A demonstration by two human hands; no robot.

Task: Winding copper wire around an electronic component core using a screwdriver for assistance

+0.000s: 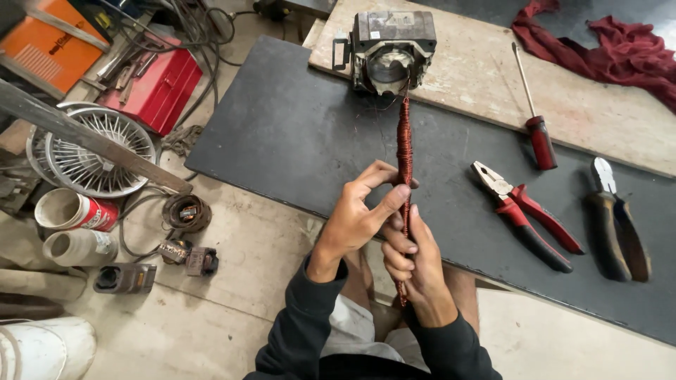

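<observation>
A long twisted bundle of copper wire (404, 134) runs from a grey motor stator (389, 49) on the wooden board down to my hands. My left hand (360, 214) pinches the bundle with thumb and fingers near its middle. My right hand (415, 271) is wrapped around the bundle's lower part, just below the left hand, with the wire's end sticking out under it. Both hands hover over the near edge of the dark table (282, 134).
Red-handled pliers (524, 214), dark-handled cutters (612, 218) and a red-handled screwdriver (536, 127) lie on the table at right. A red cloth (612, 49) lies far right. On the floor left: a fan guard (95, 151), red toolbox (155, 84), cans, small parts.
</observation>
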